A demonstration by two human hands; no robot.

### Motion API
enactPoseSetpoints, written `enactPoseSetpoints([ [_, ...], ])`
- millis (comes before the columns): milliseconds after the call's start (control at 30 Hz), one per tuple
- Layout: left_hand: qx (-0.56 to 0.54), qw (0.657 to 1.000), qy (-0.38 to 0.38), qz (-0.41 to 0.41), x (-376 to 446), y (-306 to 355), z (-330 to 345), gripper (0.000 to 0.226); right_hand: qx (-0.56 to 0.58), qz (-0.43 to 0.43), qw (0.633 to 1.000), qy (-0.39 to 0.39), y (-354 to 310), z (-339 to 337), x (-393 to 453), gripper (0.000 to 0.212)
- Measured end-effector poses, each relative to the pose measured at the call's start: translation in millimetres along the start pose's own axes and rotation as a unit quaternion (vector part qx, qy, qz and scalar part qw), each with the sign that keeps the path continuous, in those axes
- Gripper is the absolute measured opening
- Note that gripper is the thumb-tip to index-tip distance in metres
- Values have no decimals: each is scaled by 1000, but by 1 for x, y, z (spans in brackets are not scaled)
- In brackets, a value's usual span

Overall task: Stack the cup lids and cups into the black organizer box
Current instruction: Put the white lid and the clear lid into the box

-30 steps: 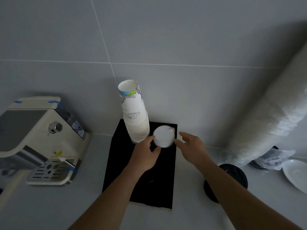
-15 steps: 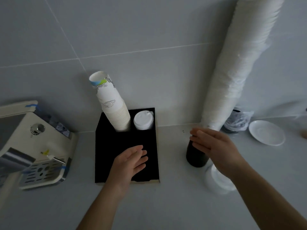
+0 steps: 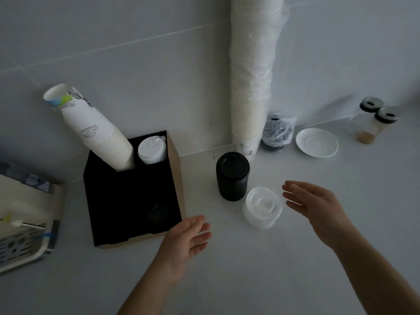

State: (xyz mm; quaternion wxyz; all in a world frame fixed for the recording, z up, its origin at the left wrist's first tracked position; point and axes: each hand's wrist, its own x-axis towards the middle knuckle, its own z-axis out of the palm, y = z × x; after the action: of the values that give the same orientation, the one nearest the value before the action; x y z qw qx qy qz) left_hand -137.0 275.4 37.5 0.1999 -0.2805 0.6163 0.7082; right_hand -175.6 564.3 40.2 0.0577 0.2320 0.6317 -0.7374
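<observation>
The black organizer box [image 3: 127, 201] stands on the counter left of centre. A tall leaning stack of printed paper cups [image 3: 95, 130] fills its back-left slot, and a stack of white lids [image 3: 151, 150] sits in the back-right slot. A short stack of clear lids [image 3: 261, 208] rests on the counter beside a stack of black lids [image 3: 232, 176]. My right hand [image 3: 316, 208] hovers just right of the clear lids, fingers apart and empty. My left hand [image 3: 184, 244] is open at the box's front-right corner, holding nothing.
A very tall wrapped sleeve of white lids [image 3: 252, 71] leans on the tiled wall. Beside it lie a bagged dark bundle [image 3: 278, 130], a white saucer [image 3: 317, 142] and two capped jars [image 3: 372, 121]. A coffee machine [image 3: 22, 219] stands at the left edge.
My left hand let go of the white lid stack in the box and drew back to its front corner. My right hand swung right toward the clear lids. My view shifted right.
</observation>
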Motion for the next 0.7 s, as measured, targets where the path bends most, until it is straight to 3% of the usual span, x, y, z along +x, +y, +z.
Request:
enactPoseSetpoints([
  [133, 0, 999, -5, -37, 9, -13, 17, 18, -44, 18, 999, 14, 22, -12, 8, 14],
  [333, 74, 995, -35, -56, 24, -20, 53, 31, -144, 33, 989, -16, 44, -12, 23, 39],
  [700, 209, 976, -50, -45, 61, -22, 107, 83, -158, 61, 984, -55, 64, 0, 57, 46],
])
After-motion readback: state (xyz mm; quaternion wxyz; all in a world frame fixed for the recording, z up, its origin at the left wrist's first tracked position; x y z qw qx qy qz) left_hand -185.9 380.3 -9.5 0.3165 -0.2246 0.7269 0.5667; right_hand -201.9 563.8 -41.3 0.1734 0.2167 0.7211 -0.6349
